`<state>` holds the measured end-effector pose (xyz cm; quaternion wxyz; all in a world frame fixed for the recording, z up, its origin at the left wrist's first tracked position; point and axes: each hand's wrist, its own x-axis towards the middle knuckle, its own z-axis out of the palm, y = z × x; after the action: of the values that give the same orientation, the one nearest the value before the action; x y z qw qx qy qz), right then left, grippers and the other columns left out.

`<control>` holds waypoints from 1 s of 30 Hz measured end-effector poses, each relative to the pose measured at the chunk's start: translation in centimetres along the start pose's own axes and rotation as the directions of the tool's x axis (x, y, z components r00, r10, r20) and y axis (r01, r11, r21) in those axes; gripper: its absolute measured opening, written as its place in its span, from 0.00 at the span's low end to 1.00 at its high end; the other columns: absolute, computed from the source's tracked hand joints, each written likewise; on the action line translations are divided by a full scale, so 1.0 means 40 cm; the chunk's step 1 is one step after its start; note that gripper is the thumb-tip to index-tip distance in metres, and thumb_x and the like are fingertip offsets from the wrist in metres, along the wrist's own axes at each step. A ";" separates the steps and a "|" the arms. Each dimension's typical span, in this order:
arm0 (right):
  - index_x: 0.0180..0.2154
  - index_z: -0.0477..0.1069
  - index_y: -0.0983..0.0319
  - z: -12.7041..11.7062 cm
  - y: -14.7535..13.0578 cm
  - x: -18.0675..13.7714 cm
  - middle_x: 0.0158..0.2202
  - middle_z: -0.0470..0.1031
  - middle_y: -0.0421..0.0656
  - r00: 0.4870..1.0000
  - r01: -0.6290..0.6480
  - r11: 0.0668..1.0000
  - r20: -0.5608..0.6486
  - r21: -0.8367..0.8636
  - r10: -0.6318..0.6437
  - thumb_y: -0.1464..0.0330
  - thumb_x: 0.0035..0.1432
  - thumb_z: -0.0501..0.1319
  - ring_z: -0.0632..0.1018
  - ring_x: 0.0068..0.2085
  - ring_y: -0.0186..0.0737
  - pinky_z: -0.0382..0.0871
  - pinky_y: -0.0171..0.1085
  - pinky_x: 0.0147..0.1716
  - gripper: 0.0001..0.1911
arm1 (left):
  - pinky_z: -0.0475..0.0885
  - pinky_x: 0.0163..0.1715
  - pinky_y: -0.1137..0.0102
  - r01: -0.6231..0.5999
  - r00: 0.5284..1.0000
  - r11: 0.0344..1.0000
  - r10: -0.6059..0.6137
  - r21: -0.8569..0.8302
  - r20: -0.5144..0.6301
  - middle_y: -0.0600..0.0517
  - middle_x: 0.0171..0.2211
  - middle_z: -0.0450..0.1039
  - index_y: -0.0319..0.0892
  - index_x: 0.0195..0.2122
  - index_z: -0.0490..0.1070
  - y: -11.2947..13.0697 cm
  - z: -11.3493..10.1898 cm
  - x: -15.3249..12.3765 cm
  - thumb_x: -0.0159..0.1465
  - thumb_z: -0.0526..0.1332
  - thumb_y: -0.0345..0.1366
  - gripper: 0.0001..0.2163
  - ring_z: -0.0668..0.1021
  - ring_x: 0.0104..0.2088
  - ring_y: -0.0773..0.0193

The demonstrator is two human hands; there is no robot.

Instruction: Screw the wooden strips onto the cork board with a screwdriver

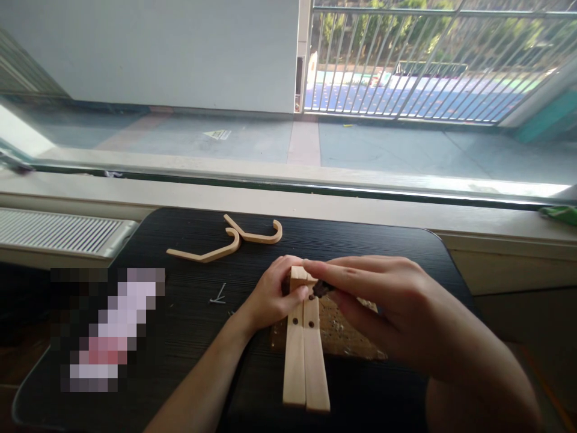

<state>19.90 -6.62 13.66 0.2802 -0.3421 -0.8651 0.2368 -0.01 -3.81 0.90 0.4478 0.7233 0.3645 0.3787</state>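
Observation:
Two pale wooden strips lie side by side, lengthwise toward me, with dark round holes or plugs along them. Near their far end my left hand is wrapped round them, its thumb pressed on top. My right hand comes in from the right with fingers pinched on a small dark object, its tip close to a hole in the right strip. Most of that object is hidden by the fingers, so its kind cannot be made out. Under the strips is a worn brown board marked with many small holes.
Two bent wooden hook-ended pieces lie at the back of the black table. Several thin nails or screws are left of my left hand. A pixelated patch covers something at left. Beyond stand a windowsill and a white radiator.

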 end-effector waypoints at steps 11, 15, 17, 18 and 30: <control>0.50 0.74 0.60 -0.001 0.006 0.001 0.42 0.80 0.45 0.999 0.021 0.996 -0.048 -0.085 -0.025 0.72 0.67 0.56 0.80 0.38 0.37 0.72 0.32 0.36 0.13 | 0.72 0.46 0.61 -0.009 0.999 0.999 0.008 -0.036 -0.043 0.46 0.40 0.74 0.41 0.42 0.71 -0.010 0.007 -0.003 0.61 0.58 0.31 0.09 0.76 0.44 0.55; 0.48 0.76 0.60 -0.001 0.005 0.002 0.39 0.80 0.45 0.998 0.028 0.996 -0.060 -0.086 -0.033 0.71 0.67 0.57 0.80 0.36 0.38 0.72 0.33 0.35 0.12 | 0.72 0.46 0.61 -0.010 0.999 0.999 0.008 -0.042 -0.037 0.45 0.42 0.74 0.40 0.42 0.71 -0.012 0.003 -0.003 0.61 0.58 0.31 0.09 0.76 0.44 0.55; 0.46 0.76 0.60 -0.002 0.005 0.003 0.38 0.80 0.45 0.997 0.033 0.995 -0.065 -0.098 -0.039 0.71 0.66 0.57 0.80 0.35 0.37 0.71 0.33 0.34 0.11 | 0.71 0.47 0.61 0.006 0.999 0.999 -0.007 -0.043 -0.032 0.45 0.43 0.74 0.40 0.43 0.72 -0.012 0.002 -0.002 0.61 0.59 0.30 0.09 0.76 0.45 0.55; 0.45 0.76 0.60 -0.002 0.005 0.003 0.38 0.80 0.45 0.997 0.036 0.994 -0.068 -0.105 -0.043 0.70 0.66 0.58 0.80 0.35 0.37 0.71 0.33 0.34 0.10 | 0.71 0.48 0.61 0.011 0.999 0.999 -0.012 -0.044 -0.029 0.45 0.43 0.74 0.40 0.43 0.72 -0.012 0.002 -0.002 0.60 0.59 0.30 0.10 0.76 0.45 0.54; 0.42 0.72 0.62 0.013 0.014 0.009 0.31 0.77 0.37 0.990 0.039 0.991 -0.132 -0.126 -0.055 0.75 0.60 0.63 0.73 0.28 0.28 0.64 0.30 0.29 0.07 | 0.71 0.47 0.64 0.035 0.999 0.999 -0.035 0.001 -0.042 0.47 0.42 0.76 0.40 0.43 0.72 -0.010 0.004 -0.002 0.60 0.59 0.29 0.10 0.76 0.44 0.57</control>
<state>19.60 -6.09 13.04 0.3223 -0.3535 -0.8648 0.1526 0.01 -3.79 0.46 0.4461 0.7092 0.3866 0.3855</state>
